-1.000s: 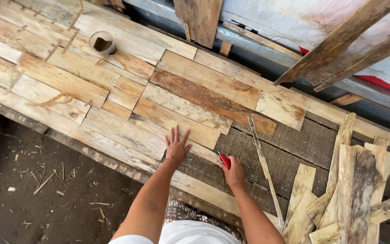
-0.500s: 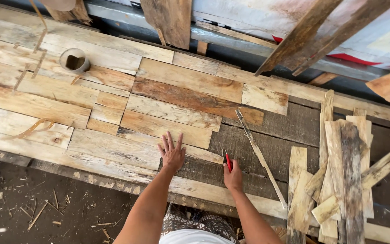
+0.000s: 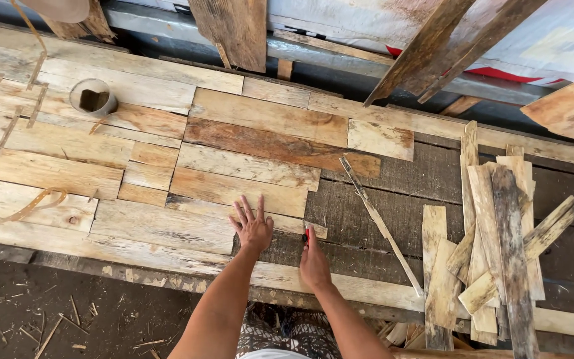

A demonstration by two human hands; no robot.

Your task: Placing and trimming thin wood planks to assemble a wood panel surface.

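My left hand (image 3: 252,225) lies flat with fingers spread on a pale wooden plank (image 3: 167,226) near the front edge of a patchwork of fitted wood pieces. My right hand (image 3: 313,262) is closed around a small red tool (image 3: 305,235), its tip at the right end of that plank where a short sliver (image 3: 313,230) sticks out. Both hands sit side by side, a few centimetres apart.
A round tin can (image 3: 93,99) stands on the boards at back left. A thin wood strip (image 3: 380,225) lies diagonally on the dark base board (image 3: 393,213). Several loose planks (image 3: 499,233) are piled at right. Boards lean against the back wall (image 3: 234,26).
The view has shifted so the boards sit further left and lower. My hands stay on the same plank edge, the right hand with the red tool now closer to the plank's end.
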